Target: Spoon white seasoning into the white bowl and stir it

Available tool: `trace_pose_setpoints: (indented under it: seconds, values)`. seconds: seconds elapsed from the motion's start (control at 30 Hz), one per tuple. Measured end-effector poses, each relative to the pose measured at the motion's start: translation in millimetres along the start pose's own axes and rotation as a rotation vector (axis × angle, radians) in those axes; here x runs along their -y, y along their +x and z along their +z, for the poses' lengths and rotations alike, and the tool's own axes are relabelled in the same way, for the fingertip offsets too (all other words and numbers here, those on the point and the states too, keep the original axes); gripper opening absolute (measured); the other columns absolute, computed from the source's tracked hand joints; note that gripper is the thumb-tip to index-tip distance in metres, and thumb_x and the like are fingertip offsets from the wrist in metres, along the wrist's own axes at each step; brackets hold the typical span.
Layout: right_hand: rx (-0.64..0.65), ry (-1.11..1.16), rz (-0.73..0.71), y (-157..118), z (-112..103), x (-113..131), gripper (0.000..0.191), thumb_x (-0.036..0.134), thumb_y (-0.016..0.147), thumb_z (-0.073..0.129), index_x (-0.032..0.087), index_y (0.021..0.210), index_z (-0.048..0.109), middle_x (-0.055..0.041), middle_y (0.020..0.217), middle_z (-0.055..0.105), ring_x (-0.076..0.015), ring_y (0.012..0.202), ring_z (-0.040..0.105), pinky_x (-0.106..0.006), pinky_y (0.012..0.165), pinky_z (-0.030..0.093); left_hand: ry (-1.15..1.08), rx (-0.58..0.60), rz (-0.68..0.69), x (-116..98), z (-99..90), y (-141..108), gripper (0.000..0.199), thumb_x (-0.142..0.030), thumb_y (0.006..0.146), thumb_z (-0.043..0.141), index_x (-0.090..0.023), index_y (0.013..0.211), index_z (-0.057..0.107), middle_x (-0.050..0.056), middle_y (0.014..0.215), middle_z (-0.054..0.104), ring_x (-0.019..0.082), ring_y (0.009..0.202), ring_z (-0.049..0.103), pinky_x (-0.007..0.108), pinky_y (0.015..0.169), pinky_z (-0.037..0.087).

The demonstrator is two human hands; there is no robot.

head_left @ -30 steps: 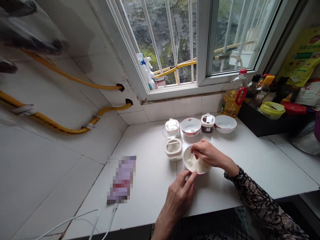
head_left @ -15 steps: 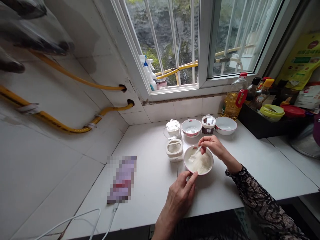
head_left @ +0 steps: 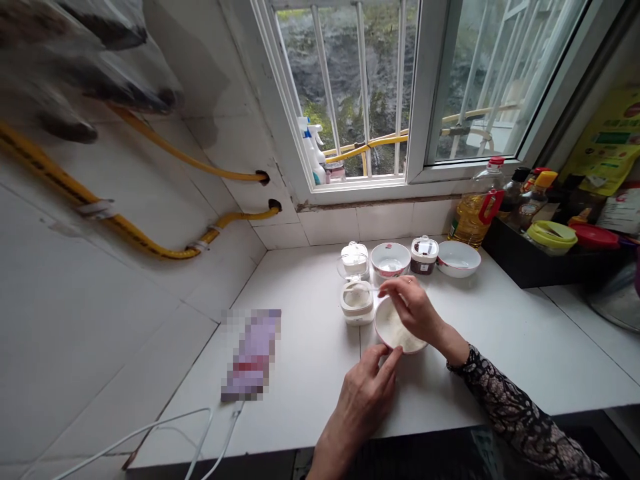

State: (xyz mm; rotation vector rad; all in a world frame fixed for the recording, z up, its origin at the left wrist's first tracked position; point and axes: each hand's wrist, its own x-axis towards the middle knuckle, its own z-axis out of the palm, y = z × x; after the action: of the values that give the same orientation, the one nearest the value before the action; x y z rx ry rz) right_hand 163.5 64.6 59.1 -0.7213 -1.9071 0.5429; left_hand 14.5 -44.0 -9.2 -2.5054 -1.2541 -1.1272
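Currently, left hand [head_left: 367, 390] is loosely open, fingertips on near rim of bowl [head_left: 379, 328] on counter [head_left: 305, 387]. Right hand [head_left: 416, 312] pinches spoon [head_left: 374, 289] above bowl's far-left side, near open jar [head_left: 357, 313].

- On my right arm I see a lace sleeve [head_left: 520, 415], black over a paler, pinkish-grey ground, in a curling, leafy pattern.
- Its cuff [head_left: 463, 360] looks gathered, with an uneven edge at the wrist.
- My right hand [head_left: 414, 310] shows a tiny glint on one finger, possibly a ring.
- My left hand [head_left: 367, 393] and forearm are bare.
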Motion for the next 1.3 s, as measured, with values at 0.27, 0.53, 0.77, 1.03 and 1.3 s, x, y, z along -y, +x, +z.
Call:
trace_pose_setpoints:
  seconds: [0.27, 0.53, 0.77, 1.03, 1.3]
  values:
    - [-0.125, -0.043, 0.048, -1, -13, 0, 0.014, 0.022, 0.095, 0.049, 0.022, 0.096, 0.063, -0.0028, 0.078, 0.073, -0.0200, 0.077, 0.066, -0.036, 0.076, 0.050, -0.022, 0.022, -0.009, 0, 0.5, -2, 0.043, -0.007, 0.093, 0.041, -0.017, 0.133, 0.050, 0.012, 0.108, 0.063, 0.019, 0.095, 0.066, 0.024, 0.071, 0.060]
    - [-0.127, 0.011, 0.248, -3, -19, -5, 0.016, 0.027, 0.091, 0.051, 0.022, 0.091, 0.066, -0.0050, 0.076, 0.072, -0.0231, 0.081, 0.067, -0.037, 0.077, 0.051, -0.026, 0.032, -0.020, 0, -0.5, -2, 0.044, -0.008, 0.093, 0.041, -0.018, 0.135, 0.049, 0.011, 0.107, 0.062, 0.018, 0.096, 0.066, 0.024, 0.072, 0.060]
    - [-0.050, -0.007, 0.175, -4, -2, 4, 0.015, 0.024, 0.093, 0.051, 0.022, 0.093, 0.066, -0.0051, 0.076, 0.075, -0.0235, 0.087, 0.066, -0.038, 0.083, 0.048, -0.012, 0.034, -0.011, 0, -0.4, -1, 0.042, -0.007, 0.093, 0.041, -0.017, 0.133, 0.051, 0.011, 0.108, 0.062, 0.017, 0.094, 0.066, 0.023, 0.071, 0.059]
    - [-0.101, 0.019, 0.173, -1, -9, 5, 0.017, 0.026, 0.092, 0.051, 0.022, 0.093, 0.067, -0.0053, 0.077, 0.073, -0.0232, 0.084, 0.064, -0.039, 0.085, 0.047, -0.031, 0.038, -0.010, 0, -0.6, -2, 0.044, -0.006, 0.092, 0.041, -0.016, 0.134, 0.050, 0.012, 0.108, 0.062, 0.018, 0.095, 0.066, 0.024, 0.072, 0.059]
    - [0.001, -0.174, 0.154, 0, -37, -8, 0.016, 0.018, 0.082, 0.050, 0.021, 0.075, 0.065, -0.0034, 0.067, 0.067, -0.0209, 0.071, 0.059, -0.036, 0.076, 0.044, -0.038, 0.046, -0.019, 0, -1.9, -1, 0.044, -0.008, 0.093, 0.042, -0.018, 0.136, 0.048, 0.011, 0.107, 0.062, 0.018, 0.095, 0.066, 0.024, 0.072, 0.059]
